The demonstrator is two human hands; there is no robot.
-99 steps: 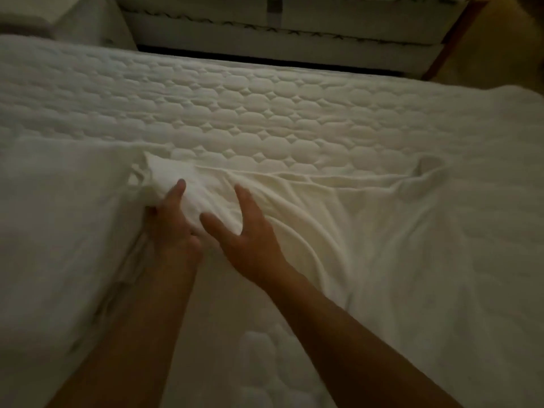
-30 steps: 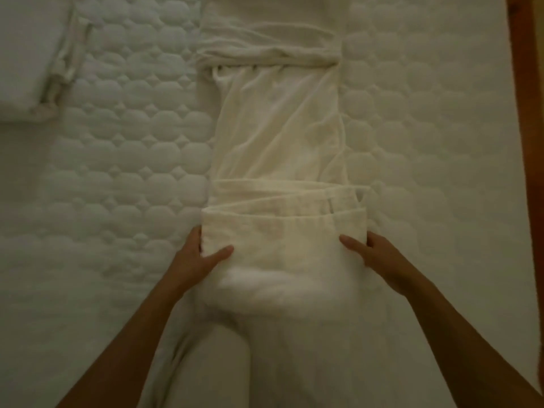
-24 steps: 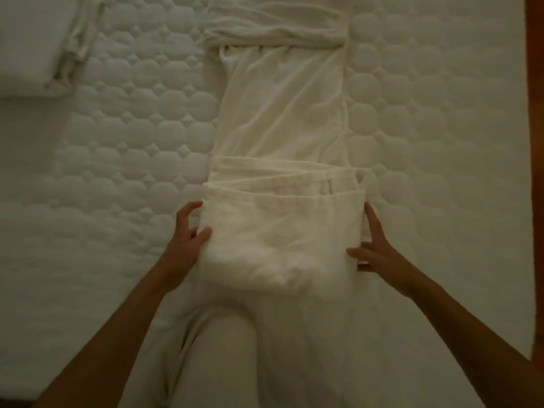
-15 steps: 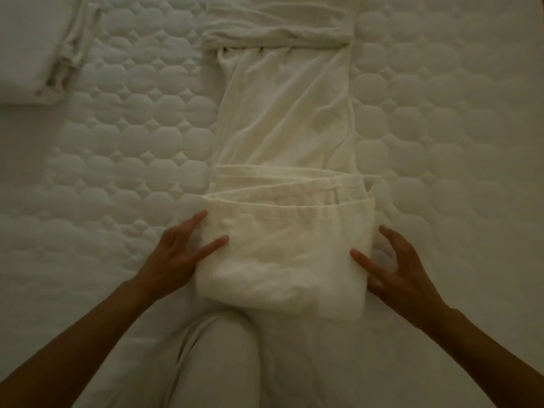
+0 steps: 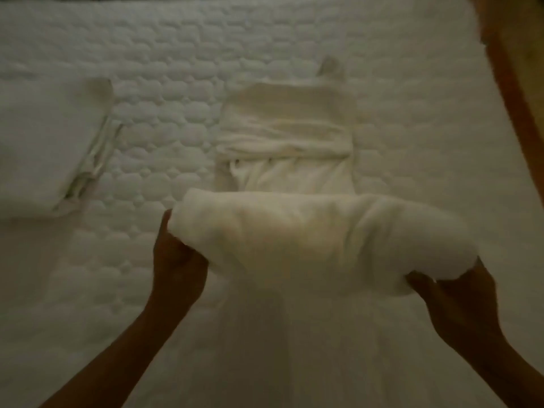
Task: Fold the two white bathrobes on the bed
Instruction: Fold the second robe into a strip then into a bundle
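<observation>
On the bed (image 5: 412, 136), 1 folded bathrobe (image 5: 44, 142) lies left; the other bathrobe (image 5: 288, 134) runs down the middle, its near end between left hand (image 5: 176, 269) and right hand (image 5: 459, 307)

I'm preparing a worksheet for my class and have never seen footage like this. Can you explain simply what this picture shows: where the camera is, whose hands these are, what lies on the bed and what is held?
There is no machine here. A person wears a wide-angle camera on the head, so you look forward and down along their own arms. The left hand and right hand each grip one end of the thick folded part of a white bathrobe. The rest of that robe lies flat farther away, as a narrow strip. To the left lies a folded white bundle. It may be the second robe, but the dim picture does not settle that. Everything rests on a quilted mattress, with a wooden edge at the right.
</observation>
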